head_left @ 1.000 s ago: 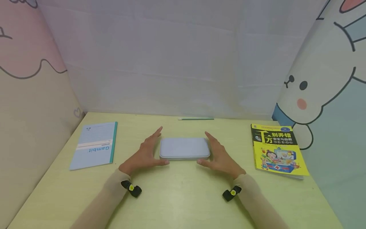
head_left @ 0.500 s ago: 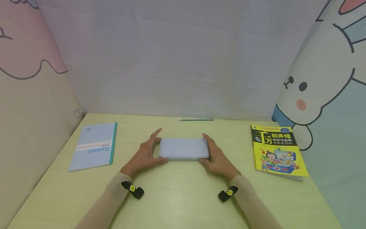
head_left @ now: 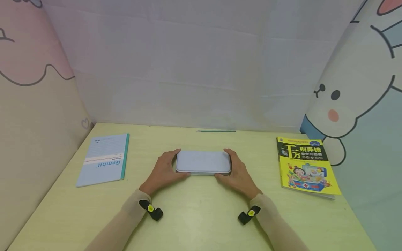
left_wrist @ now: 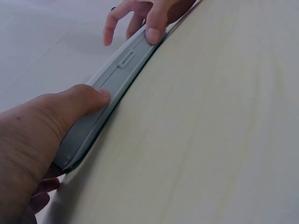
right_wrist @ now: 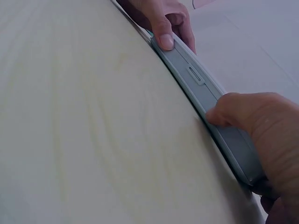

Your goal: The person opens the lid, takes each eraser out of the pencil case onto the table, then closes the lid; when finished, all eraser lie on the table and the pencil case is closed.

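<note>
A flat white pencil case point(head_left: 203, 161) with rounded corners lies lengthwise before me at the middle of the table. My left hand point(head_left: 164, 173) grips its left end, thumb along the near side and fingers round the far corner. Mirroring it, my right hand point(head_left: 238, 176) holds the right end the same way. In the left wrist view the grey near side of the pencil case point(left_wrist: 88, 125) shows a small slotted catch between the two thumbs. The right wrist view shows my right thumb pressed on that side of the pencil case point(right_wrist: 236, 142); the fingertips behind are partly hidden.
A green pencil point(head_left: 216, 131) lies near the table's back edge. On the left is a pale blue notebook point(head_left: 103, 160) with a teal spine. A yellow and black book point(head_left: 306, 167) lies at the right. Fabric walls point(head_left: 201, 69) enclose the table.
Both hands have closed in from beside the pencil case onto its ends. The left fingers, earlier spread and pointing away, now curl at the far corner. The case is in nearly the same place.
</note>
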Demonstrator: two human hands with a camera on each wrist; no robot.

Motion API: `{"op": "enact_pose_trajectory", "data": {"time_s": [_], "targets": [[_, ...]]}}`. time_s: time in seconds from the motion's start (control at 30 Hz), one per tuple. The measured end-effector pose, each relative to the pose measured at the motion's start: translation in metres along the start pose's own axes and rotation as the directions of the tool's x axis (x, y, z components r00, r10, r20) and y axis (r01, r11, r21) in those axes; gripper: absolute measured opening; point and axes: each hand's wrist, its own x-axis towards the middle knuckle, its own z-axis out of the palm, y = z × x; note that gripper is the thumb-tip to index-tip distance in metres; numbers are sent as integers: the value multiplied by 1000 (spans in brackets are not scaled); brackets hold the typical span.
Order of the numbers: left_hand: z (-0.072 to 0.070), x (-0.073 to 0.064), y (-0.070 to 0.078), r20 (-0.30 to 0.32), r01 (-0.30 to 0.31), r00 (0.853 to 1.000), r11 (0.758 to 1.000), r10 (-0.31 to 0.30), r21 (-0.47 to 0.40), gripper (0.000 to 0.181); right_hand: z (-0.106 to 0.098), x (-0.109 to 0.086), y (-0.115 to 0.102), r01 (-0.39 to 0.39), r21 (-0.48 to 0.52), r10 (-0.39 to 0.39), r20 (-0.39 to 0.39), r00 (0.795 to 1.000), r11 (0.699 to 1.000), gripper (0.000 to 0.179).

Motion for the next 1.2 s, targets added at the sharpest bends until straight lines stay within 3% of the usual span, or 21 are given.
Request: {"op": "enact_pose_trajectory", "data": {"time_s": [0.47, 0.73, 0.93, 1.2], "targets": [[14, 1, 14, -122, 38, 992, 999, -38, -1, 97, 20, 1, -14, -28, 22, 31, -135, 990, 999, 91], [20, 0, 20, -145, 68, 988, 997, -61, 46, 104, 26, 3, -20, -1, -14, -1, -172, 985, 1000, 92], [20, -4, 19, -124, 91, 988, 996, -87, 23, 123, 25, 1, -16, 5, -10, -6, -155, 988, 1000, 100], [18, 0, 16, -136, 99, 985, 994, -103, -37, 152, 15, 2, -18, -83, 104, 93, -97, 991, 991, 106]]}}
